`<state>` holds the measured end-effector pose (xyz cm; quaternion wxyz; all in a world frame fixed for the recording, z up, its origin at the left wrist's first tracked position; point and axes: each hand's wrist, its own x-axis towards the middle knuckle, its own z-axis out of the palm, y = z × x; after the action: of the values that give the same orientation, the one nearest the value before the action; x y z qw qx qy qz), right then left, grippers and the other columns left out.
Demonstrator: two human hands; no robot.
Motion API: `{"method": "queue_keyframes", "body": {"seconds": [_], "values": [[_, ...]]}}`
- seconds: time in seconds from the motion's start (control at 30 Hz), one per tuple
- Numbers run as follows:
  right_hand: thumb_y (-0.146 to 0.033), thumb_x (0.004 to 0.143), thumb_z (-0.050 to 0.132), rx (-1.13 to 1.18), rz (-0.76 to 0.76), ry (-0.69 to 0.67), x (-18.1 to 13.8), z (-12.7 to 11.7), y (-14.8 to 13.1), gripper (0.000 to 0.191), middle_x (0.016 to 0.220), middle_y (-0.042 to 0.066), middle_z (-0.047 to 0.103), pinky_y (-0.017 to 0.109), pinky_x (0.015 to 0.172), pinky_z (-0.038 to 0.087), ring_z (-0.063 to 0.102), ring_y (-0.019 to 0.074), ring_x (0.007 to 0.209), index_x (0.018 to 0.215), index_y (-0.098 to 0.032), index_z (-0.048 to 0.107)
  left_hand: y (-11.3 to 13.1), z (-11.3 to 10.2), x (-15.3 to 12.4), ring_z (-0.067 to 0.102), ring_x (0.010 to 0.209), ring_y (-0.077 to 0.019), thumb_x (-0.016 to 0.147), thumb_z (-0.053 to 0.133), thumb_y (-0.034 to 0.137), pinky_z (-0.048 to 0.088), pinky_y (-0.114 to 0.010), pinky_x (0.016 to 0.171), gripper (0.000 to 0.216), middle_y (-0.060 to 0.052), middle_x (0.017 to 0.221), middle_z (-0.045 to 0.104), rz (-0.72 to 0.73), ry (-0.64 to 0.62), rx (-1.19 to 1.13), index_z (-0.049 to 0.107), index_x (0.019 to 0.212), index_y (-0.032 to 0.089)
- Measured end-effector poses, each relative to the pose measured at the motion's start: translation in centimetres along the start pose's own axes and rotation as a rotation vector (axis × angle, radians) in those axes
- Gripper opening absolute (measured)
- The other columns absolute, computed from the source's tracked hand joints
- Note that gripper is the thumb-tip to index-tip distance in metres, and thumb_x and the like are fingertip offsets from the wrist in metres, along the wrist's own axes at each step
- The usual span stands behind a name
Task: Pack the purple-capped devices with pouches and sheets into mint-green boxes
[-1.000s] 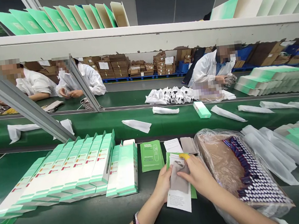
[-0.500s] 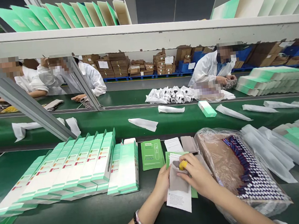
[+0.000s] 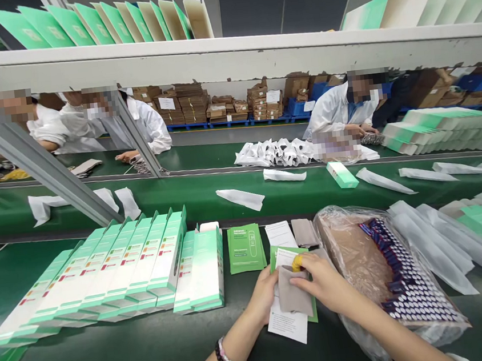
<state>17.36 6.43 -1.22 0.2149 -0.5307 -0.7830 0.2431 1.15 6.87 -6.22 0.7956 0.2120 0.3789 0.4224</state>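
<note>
Between my hands is a small stack: a green booklet, a white printed leaflet and a grey fabric pouch on top. My left hand is closed on the left edge of the booklet and leaflet. My right hand pinches the grey pouch at its upper right, thumb in front; a yellow finger cover shows on one fingertip. Behind the stack lie more green booklets, white leaflets and grey pouches.
A row of green-white boxes leans at left. On the right sit a plastic-lined tray of batteries and white sleeves. Beyond, a green conveyor carries sleeves and a box. An overhead shelf crosses above; co-workers sit opposite.
The grey pouch has shifted right across the leaflet, along with my right hand, and more of the green booklet shows. Sleeves and the box on the conveyor have moved right.
</note>
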Motion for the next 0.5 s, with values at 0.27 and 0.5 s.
{"method": "queue_keyframes", "body": {"seconds": [0.27, 0.5], "values": [[-0.025, 0.087, 0.065, -0.268, -0.076, 0.175, 0.7, 1.3, 1.0, 0.011, 0.106, 0.011, 0.063, 0.052, 0.087, 0.047, 0.056, 0.0324, 0.104, 0.093, -0.022, 0.057, -0.4, -0.6, 0.2, 0.067, 0.090, -0.0270, 0.072, 0.077, 0.054, 0.048, -0.033, 0.079, 0.051, -0.009, 0.096, 0.075, 0.091, 0.053, 0.037, 0.069, 0.105, 0.016], [-0.020, 0.088, 0.062, -0.263, -0.253, 0.114, 0.8, 1.8, 2.2, 0.050, 0.138, 0.012, 0.054, 0.060, 0.114, 0.031, 0.047, 0.0301, 0.131, 0.135, -0.022, 0.044, 0.5, -0.6, -0.1, 0.065, 0.103, -0.0302, 0.068, 0.086, 0.032, 0.048, -0.034, 0.089, 0.056, -0.012, 0.112, 0.072, 0.218, -0.138, 0.279, 0.065, 0.117, 0.014]]}}
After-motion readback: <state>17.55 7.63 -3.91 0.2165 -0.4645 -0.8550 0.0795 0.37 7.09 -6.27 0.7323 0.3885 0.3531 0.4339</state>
